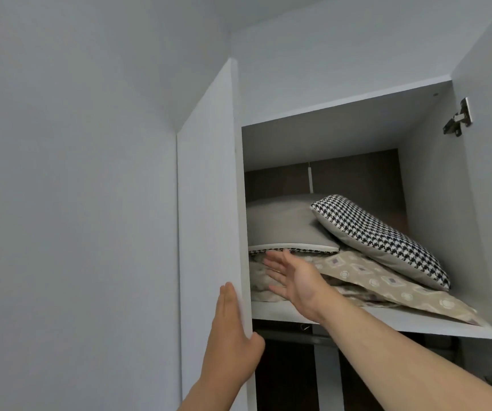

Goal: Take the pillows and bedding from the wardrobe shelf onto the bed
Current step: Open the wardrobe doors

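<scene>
Presses the left hand (pixel 233 330), fingers straight and together, on the wardrobe door (pixel 209 203) and reaches the right hand (pixel 293 281), spread and holding nothing, toward patterned bedding (pixel 366 274) beneath the grey pillow (pixel 283 223) and houndstooth pillow (pixel 378 235), all lying on the shelf (pixel 372 318), so seemingly barely begun.

I see a pale grey wall (pixel 70 188) on the left, a white wardrobe (pixel 431 203) with its left door (pixel 209 188) standing open, a metal hinge (pixel 458 117) on its right side, and a dark brown back panel (pixel 357 176), softly lit.
</scene>
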